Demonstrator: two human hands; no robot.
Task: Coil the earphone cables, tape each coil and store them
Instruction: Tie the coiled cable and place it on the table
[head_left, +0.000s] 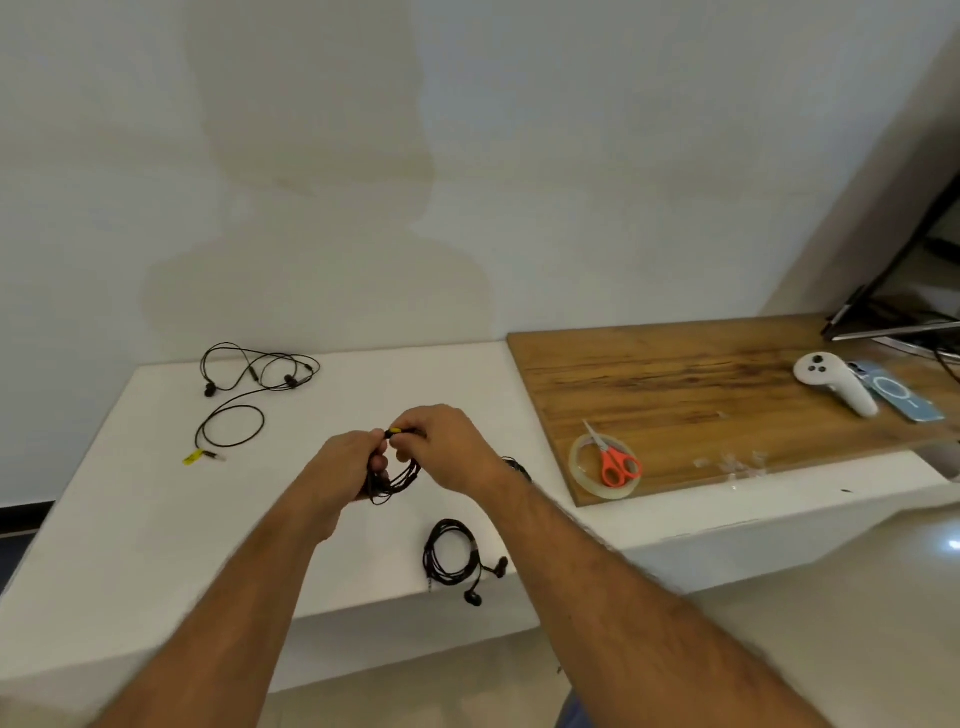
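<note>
I see the left hand clenched round the black coil, keeping its loops bunched above the bench; the right hand pinches the yellow-tagged end just above it, apparently to wrap it; one loose earphone lies far left; one finished coil sits near the edge.
</note>
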